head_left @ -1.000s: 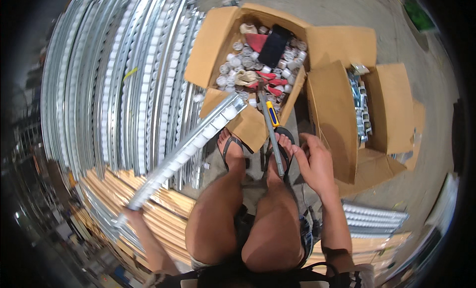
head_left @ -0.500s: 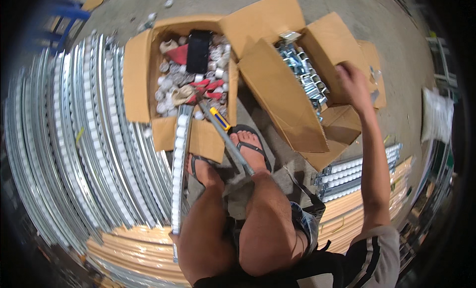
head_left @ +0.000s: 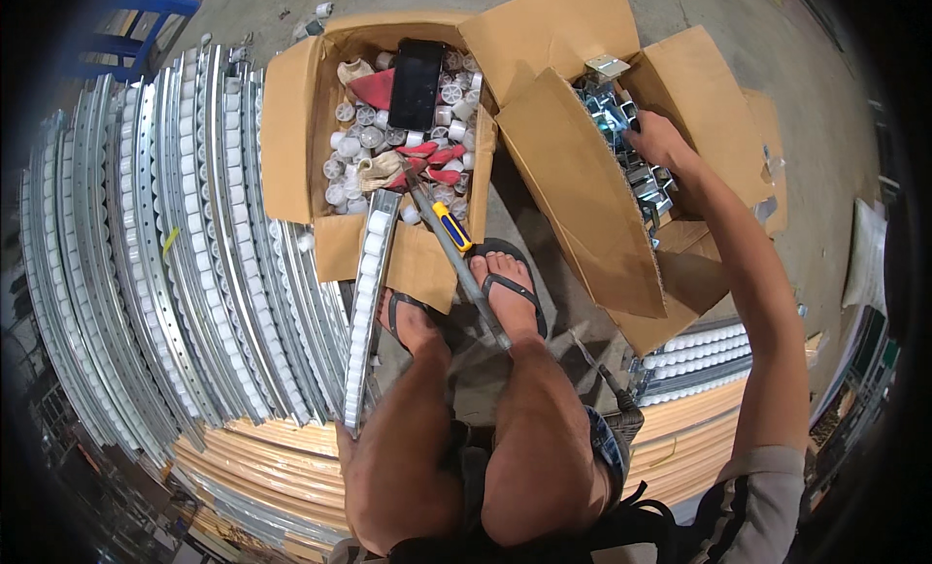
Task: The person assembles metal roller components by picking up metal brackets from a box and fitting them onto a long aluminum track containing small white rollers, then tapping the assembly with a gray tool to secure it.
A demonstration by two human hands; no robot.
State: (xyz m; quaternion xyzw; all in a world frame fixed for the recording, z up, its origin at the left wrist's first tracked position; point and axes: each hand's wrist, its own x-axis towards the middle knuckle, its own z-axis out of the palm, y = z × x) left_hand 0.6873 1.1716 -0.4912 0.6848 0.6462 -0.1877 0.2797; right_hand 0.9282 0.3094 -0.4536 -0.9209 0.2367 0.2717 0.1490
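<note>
My right hand [head_left: 662, 143] reaches into the right cardboard box, fingers bent down against shiny metal brackets [head_left: 610, 113]. Its fingertips are hidden, so a grip cannot be made out. Beside my left thigh, only a sliver of my left hand [head_left: 345, 442] shows, closed at the lower end of a roller track [head_left: 365, 302] lined with white wheels. The track's far end leans on the left box's near edge. To its right a grey metal bar [head_left: 456, 258] slants from that box toward my right shin, with a yellow-and-blue handle [head_left: 451, 226] against it.
The left cardboard box [head_left: 282, 137] holds white plastic wheels [head_left: 340, 190], red-and-cream gloves [head_left: 383, 169] and a black phone [head_left: 417, 83]. Many roller tracks [head_left: 194, 253] lie at the left, with more [head_left: 699, 355] at the right. Beige bars [head_left: 262, 457] lie beneath them. A blue plastic chair [head_left: 136, 30] stands far left.
My right hand has moved from above the right box's outer flap left and down into the brackets. The roller track and my left hand have shifted slightly forward.
</note>
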